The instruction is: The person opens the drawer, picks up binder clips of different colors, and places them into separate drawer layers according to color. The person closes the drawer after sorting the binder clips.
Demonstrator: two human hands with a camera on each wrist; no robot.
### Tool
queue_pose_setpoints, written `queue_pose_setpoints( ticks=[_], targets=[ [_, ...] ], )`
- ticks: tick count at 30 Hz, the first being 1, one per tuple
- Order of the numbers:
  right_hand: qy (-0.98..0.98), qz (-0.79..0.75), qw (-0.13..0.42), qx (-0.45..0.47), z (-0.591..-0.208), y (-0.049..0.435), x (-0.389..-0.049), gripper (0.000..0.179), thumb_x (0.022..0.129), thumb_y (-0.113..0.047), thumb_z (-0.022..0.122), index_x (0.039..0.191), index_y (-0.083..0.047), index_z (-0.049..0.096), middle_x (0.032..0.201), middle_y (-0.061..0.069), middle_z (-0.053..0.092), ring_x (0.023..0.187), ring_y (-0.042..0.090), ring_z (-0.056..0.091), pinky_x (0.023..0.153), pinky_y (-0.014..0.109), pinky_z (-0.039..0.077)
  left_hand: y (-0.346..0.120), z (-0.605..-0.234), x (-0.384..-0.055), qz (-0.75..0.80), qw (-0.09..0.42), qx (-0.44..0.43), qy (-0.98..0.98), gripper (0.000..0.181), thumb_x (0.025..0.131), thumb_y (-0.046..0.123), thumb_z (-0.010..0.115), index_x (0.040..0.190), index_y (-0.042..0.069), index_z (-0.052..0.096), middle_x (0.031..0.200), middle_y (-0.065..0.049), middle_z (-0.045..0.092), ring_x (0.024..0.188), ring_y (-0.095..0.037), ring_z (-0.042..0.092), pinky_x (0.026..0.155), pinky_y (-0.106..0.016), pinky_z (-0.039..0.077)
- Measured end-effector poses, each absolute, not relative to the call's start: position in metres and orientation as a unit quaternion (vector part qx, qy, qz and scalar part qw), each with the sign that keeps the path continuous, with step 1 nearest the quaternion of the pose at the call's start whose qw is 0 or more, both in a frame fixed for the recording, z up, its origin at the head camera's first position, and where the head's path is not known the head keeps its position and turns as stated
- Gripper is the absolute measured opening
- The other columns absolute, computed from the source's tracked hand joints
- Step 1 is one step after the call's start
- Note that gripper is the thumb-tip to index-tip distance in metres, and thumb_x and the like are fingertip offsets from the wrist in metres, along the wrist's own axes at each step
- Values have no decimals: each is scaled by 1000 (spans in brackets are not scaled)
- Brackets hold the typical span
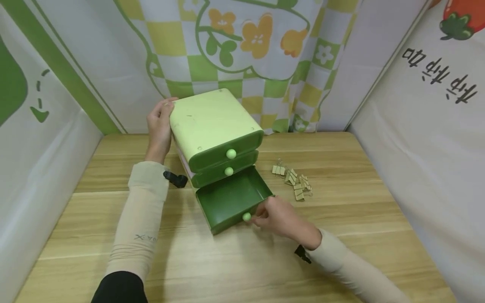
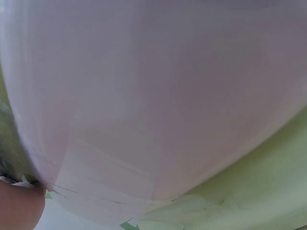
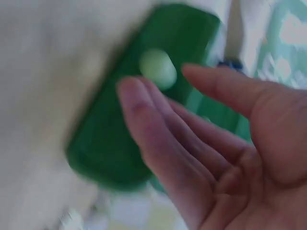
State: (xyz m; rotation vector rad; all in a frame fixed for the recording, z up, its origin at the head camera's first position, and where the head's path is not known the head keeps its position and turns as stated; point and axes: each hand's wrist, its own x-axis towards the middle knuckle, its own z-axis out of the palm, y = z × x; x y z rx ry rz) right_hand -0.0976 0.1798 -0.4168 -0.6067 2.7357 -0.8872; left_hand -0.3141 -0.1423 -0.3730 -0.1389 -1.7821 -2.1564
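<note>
A small green desktop drawer unit [image 1: 216, 122] stands on the table with its bottom drawer [image 1: 231, 200] pulled out; the inside of that drawer is bare. My left hand [image 1: 159, 126] holds the unit at its rear left corner, fingers bent round the edge. In the left wrist view the unit's pinkish side panel [image 2: 153, 105] fills most of the picture, with a fingertip at the lower left. My right hand [image 1: 278, 216] is at the front of the open drawer. Its thumb and fingers are spread beside the round light-green knob [image 3: 158, 69], with a gap showing between thumb and knob.
Several gold binder clips [image 1: 297, 183] lie on the wooden table [image 1: 341, 202] to the right of the unit. A checked, flowered curtain [image 1: 246, 63] hangs right behind it. White printed cloth walls [image 1: 428, 139] close off both sides.
</note>
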Motion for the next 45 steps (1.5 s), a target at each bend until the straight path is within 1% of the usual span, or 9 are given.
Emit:
queue_pose_setpoints(
  ticks=[6,10,15,20,25,28,31,38,45],
  targets=[
    [945,-282,87,-137,-385,218,-116,9,93,-17,82,91,-8,82,85,2,79,72,7,70,67,23,59,-143,-374,-313,-750,174,-58,-636,35,108,30,57,129,7,73,142,-7,65,137,-18,54,117,-31,43],
    [952,-288,65,-81,-372,245,-131,14,96,-20,78,98,-7,82,90,6,80,77,14,73,71,30,61,-143,-373,-312,-749,179,-60,-636,36,108,30,56,130,5,72,140,-7,65,136,-18,54,117,-31,43],
    [952,-302,45,-19,-360,278,-142,21,99,-21,73,106,-2,80,100,15,80,85,23,74,74,36,59,-143,-374,-312,-750,171,-55,-636,38,108,31,57,133,5,71,140,-5,66,136,-18,54,116,-30,44],
    [965,-255,49,26,-363,299,-144,24,96,-23,76,103,-1,81,101,17,79,85,26,71,72,38,57,-141,-374,-311,-746,165,-56,-642,37,108,31,57,131,5,71,141,-5,65,141,-18,52,120,-30,40],
    [968,-224,107,47,-377,307,-153,26,95,-26,77,96,0,80,87,12,78,76,22,66,66,35,53,-141,-375,-309,-740,171,-59,-648,39,108,32,56,132,5,71,139,-4,66,135,-17,56,114,-27,44],
    [963,-219,155,31,-385,308,-158,24,94,-24,77,93,-1,81,80,8,78,74,19,68,70,36,56,-142,-373,-309,-736,175,-58,-652,40,108,33,56,134,5,70,139,-5,66,130,-16,59,108,-26,47],
    [953,-243,182,12,-392,307,-163,20,93,-21,76,92,-2,82,81,9,79,75,19,71,73,37,58,-143,-371,-308,-739,178,-53,-647,41,108,31,56,135,3,70,139,-5,66,132,-16,57,110,-26,46],
    [900,-365,239,-8,-410,305,-175,18,100,-9,70,105,6,77,94,16,81,83,22,79,86,37,65,-145,-370,-308,-741,180,-53,-645,41,109,30,55,135,2,69,142,-9,65,135,-18,55,116,-30,43],
    [855,-445,265,-3,-426,313,-185,18,101,-6,66,108,7,77,93,12,80,81,15,77,80,30,65,-142,-369,-307,-740,177,-52,-646,41,109,31,55,135,3,69,140,-6,66,134,-17,56,115,-30,44]
  ],
)
